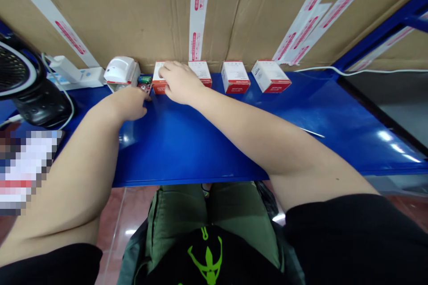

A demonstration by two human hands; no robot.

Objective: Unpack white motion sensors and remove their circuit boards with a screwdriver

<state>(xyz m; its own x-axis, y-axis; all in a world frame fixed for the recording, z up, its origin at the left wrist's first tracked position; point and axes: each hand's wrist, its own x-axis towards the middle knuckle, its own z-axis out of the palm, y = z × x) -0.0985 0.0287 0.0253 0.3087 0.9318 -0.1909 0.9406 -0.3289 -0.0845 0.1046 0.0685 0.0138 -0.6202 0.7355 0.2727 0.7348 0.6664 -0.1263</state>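
Observation:
My right hand (182, 81) is wrapped over a small white and red carton (159, 85), its fingers across the top and the thumb near the front. My left hand (131, 103) is just left of that carton, with the index finger and thumb apart and the other fingers mostly hidden. Its index fingertip is beside a small red part (145, 86) that looks like a circuit board, with a green battery (144, 79) behind. Left of these, a white rounded device (118, 70) sits on an upright carton (134, 72), partly covered by my left hand.
More white and red cartons (236, 78) stand in a row along the cardboard wall (133, 13). A black fan (36, 102), a power strip (90, 78) and a pixelated screen (26, 164) are at the left. A thin rod (312, 132) lies on the blue table (187, 151).

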